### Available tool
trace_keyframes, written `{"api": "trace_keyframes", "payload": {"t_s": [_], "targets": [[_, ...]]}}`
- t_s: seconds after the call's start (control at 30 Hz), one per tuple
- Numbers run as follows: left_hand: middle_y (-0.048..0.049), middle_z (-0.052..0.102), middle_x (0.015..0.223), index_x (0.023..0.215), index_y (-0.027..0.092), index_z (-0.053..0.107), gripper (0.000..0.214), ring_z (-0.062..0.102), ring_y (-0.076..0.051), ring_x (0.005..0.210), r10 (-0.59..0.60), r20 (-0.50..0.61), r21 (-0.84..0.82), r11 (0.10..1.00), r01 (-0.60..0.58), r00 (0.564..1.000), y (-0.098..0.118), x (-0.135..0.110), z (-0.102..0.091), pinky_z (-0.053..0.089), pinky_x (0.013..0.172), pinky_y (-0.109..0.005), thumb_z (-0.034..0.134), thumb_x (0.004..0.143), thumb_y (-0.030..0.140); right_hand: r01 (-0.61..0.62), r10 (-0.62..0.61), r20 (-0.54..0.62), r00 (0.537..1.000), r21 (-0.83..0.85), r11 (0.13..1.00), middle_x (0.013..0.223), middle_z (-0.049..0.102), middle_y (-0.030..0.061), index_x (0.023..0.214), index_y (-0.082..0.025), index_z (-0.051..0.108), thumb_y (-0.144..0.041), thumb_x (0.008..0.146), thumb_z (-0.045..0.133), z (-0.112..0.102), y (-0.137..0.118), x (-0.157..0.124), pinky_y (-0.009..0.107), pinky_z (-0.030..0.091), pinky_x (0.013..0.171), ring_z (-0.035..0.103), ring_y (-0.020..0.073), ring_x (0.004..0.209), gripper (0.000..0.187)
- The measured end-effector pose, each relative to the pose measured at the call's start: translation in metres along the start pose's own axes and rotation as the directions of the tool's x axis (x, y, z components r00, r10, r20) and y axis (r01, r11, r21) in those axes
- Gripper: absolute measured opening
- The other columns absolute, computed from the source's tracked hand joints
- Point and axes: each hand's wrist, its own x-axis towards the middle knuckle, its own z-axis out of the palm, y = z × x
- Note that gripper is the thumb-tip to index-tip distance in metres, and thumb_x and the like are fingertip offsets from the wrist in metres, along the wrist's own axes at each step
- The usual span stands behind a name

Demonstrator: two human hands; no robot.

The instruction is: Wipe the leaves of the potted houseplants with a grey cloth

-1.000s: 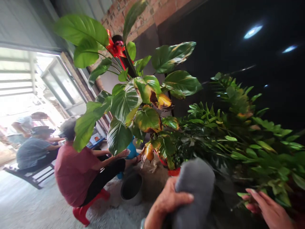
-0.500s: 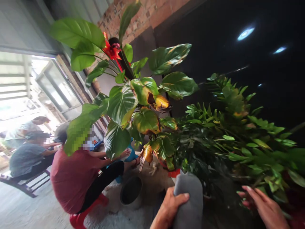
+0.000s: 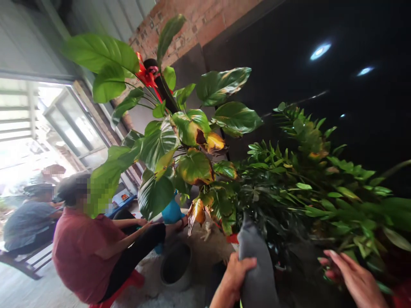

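Note:
My left hand [image 3: 236,273] grips a soft grey piece of cloth [image 3: 257,267], its thumb lying across the front. The cloth stands up in a narrow, pointed shape, and its lower end runs off the bottom of the view. At the lower right, my right hand [image 3: 356,271] is apart from the cloth, in front of the leaves of a bushy green plant [image 3: 321,205]. Its fingers are partly bent and spread, with nothing plainly held. Beyond my left hand rises a broad-leaved potted plant [image 3: 195,167] with some yellow and brown leaves.
To the left, a person in a red shirt [image 3: 81,252] sits on a red stool [image 3: 128,284]. Other people [image 3: 28,218] sit behind, near a bright opening. A dark bucket [image 3: 176,265] stands on the floor. A glossy black panel [image 3: 289,77] backs the plants.
The grey cloth has gone from a broad, rounded top to a narrow, pointed one. My left hand has shifted slightly right. The red-shirted person has leaned back to the left.

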Motion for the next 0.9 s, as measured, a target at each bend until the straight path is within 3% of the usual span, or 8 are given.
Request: {"api": "trace_keyframes", "payload": {"t_s": [0.1,0.23,0.37,0.5,0.6,0.67,0.8,0.9], "targets": [[-0.0027,0.065,0.068,0.085,0.017,0.063,0.041,0.063,-0.022,0.070,-0.047,-0.044,-0.052,0.998,0.045,0.998,-0.009,-0.024,-0.020,0.047,0.062,-0.030,0.078,0.049,0.029,-0.009,0.009,0.002,1.000,0.013,1.000,0.054,0.071,0.0033,0.065,-0.026,0.063,-0.057,0.044,0.062,-0.001,-0.002,-0.001,0.036,0.050,0.048,0.060,0.0217,0.044,0.037],[-0.0009,0.064,0.069,0.088,0.018,0.059,0.051,0.062,-0.020,0.065,0.158,-0.175,-0.173,0.967,-0.189,0.972,0.045,-0.035,-0.027,0.048,0.058,-0.030,0.082,0.046,0.036,-0.024,0.023,0.010,1.000,0.051,0.998,0.052,0.070,0.0040,0.063,-0.027,0.062,-0.053,0.041,0.064,0.001,-0.003,-0.004,0.035,0.048,0.045,0.059,0.0218,0.043,0.034],[-0.0025,0.068,0.076,0.094,0.016,0.064,0.055,0.063,-0.018,0.069,0.285,-0.221,-0.197,0.923,-0.329,0.933,0.090,-0.011,-0.003,0.051,0.066,-0.029,0.086,0.049,0.039,-0.018,0.018,0.000,1.000,0.074,0.997,0.050,0.068,0.0042,0.064,-0.026,0.061,-0.051,0.041,0.064,0.003,0.001,-0.002,0.034,0.046,0.043,0.057,0.0215,0.041,0.034],[-0.0033,0.066,0.066,0.080,0.012,0.068,0.051,0.061,-0.018,0.063,0.150,-0.057,-0.105,0.982,-0.155,0.987,0.056,0.007,0.014,0.050,0.066,-0.031,0.087,0.046,0.045,0.031,-0.031,0.003,1.000,-0.005,1.000,0.055,0.070,0.0049,0.065,-0.027,0.063,-0.056,0.048,0.062,0.001,0.006,0.004,0.037,0.051,0.050,0.061,0.0237,0.045,0.034],[-0.0031,0.066,0.065,0.078,0.012,0.067,0.052,0.060,-0.018,0.061,0.030,0.020,-0.059,0.998,-0.029,0.999,0.009,-0.004,0.003,0.047,0.063,-0.031,0.086,0.044,0.047,0.054,-0.054,0.014,0.998,-0.035,0.998,0.056,0.071,0.0040,0.064,-0.028,0.063,-0.058,0.049,0.062,-0.003,0.005,0.004,0.038,0.052,0.051,0.062,0.0240,0.046,0.033],[-0.0009,0.067,0.068,0.083,0.016,0.063,0.051,0.063,-0.018,0.065,-0.003,-0.007,-0.085,0.996,0.003,1.000,-0.005,-0.018,-0.011,0.048,0.062,-0.030,0.085,0.047,0.044,0.023,-0.023,0.017,1.000,-0.001,1.000,0.054,0.070,0.0035,0.063,-0.028,0.063,-0.056,0.047,0.063,-0.004,0.002,0.002,0.036,0.050,0.048,0.060,0.0228,0.044,0.032],[0.0011,0.065,0.067,0.087,0.019,0.058,0.057,0.063,-0.018,0.063,0.128,-0.078,-0.162,0.977,-0.139,0.989,0.027,-0.032,-0.025,0.049,0.058,-0.029,0.088,0.046,0.044,-0.007,0.007,-0.003,1.000,0.065,0.998,0.050,0.068,0.0022,0.061,-0.029,0.063,-0.052,0.046,0.063,-0.003,-0.003,-0.005,0.034,0.046,0.042,0.057,0.0204,0.040,0.027],[-0.0025,0.069,0.074,0.093,0.017,0.061,0.064,0.065,-0.019,0.066,0.245,-0.108,-0.201,0.944,-0.262,0.964,0.067,-0.020,-0.016,0.052,0.062,-0.031,0.089,0.045,0.048,-0.019,0.020,-0.004,1.000,0.095,0.995,0.049,0.068,0.0014,0.060,-0.029,0.063,-0.050,0.044,0.065,0.000,-0.004,-0.006,0.033,0.046,0.042,0.057,0.0203,0.040,0.026]]}}
